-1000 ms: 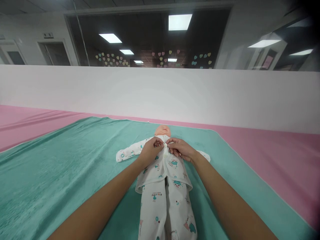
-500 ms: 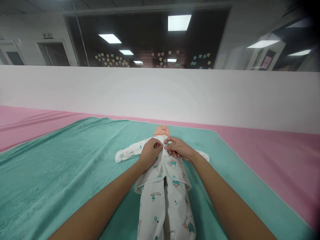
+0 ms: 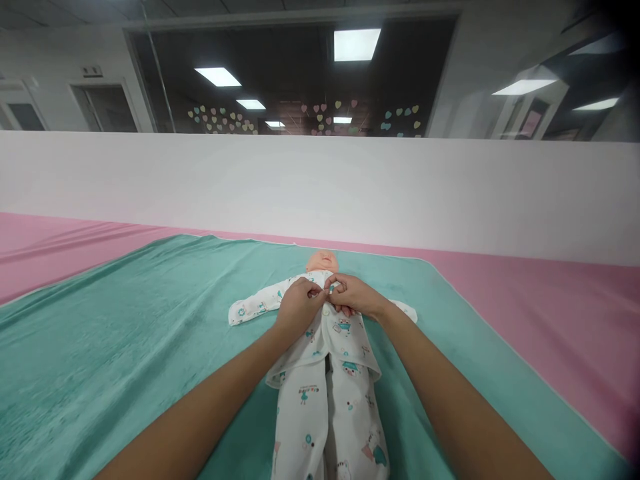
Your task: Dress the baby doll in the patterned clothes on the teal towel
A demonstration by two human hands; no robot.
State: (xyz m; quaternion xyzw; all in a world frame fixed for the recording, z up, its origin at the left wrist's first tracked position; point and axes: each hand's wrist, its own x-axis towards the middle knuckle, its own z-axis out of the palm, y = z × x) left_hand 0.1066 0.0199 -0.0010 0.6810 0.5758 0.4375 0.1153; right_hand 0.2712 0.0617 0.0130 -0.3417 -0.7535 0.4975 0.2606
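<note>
A baby doll (image 3: 323, 261) lies on its back, head away from me. It wears a white printed baby shirt (image 3: 345, 343) and matching trousers (image 3: 303, 423). At the chest, my left hand (image 3: 301, 303) pinches one side of the shirt's front opening. My right hand (image 3: 356, 295) meets it there, its thumb and index finger closed on the other edge. The fingertips of both hands nearly touch, and whatever small fastener lies between them is hidden. Just below the hands a button (image 3: 325, 310) shows on the placket. One long sleeve (image 3: 257, 305) stretches out to the left.
Under the doll spreads a green blanket (image 3: 125, 347), wrinkled on the left. Pink cloth (image 3: 550, 307) shows beyond its edges. A low white wall (image 3: 320, 187) runs across behind, with a dark window (image 3: 295, 73) above it.
My hands stay at the shirt's chest, and the fingertips have come slightly closer together. The whole view has shifted a little; the doll lies as before.
</note>
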